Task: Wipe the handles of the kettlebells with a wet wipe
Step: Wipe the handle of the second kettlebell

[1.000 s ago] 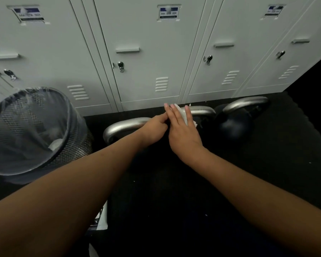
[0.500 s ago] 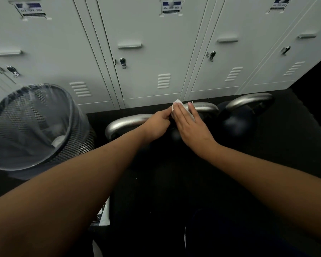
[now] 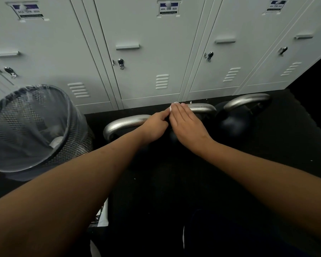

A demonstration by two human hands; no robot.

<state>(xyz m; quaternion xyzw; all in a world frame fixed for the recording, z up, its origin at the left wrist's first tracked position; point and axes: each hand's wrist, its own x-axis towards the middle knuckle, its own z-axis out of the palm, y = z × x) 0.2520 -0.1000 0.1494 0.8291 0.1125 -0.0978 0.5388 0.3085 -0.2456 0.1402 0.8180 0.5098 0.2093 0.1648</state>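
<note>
Three black kettlebells with silver handles stand in a row on the dark floor before the lockers: the left handle [image 3: 126,123], the middle handle [image 3: 202,107] and the right handle [image 3: 246,101]. My right hand [image 3: 185,125] lies flat with straight fingers over the left end of the middle handle, pressing a white wet wipe [image 3: 171,107] whose edge peeks out past the fingertips. My left hand [image 3: 154,127] sits just left of it, fingers curled, pinching the wipe's near edge at the right end of the left handle.
A black mesh waste bin [image 3: 32,127] with a clear liner and crumpled paper inside stands at the left. Grey lockers [image 3: 146,52] form a wall right behind the kettlebells. A white object [image 3: 103,214] lies on the floor near my left arm.
The view shifted slightly. My right hand slid a little along the middle handle with the wipe; less of the wipe shows beyond its fingers. My left hand stays beside it.
</note>
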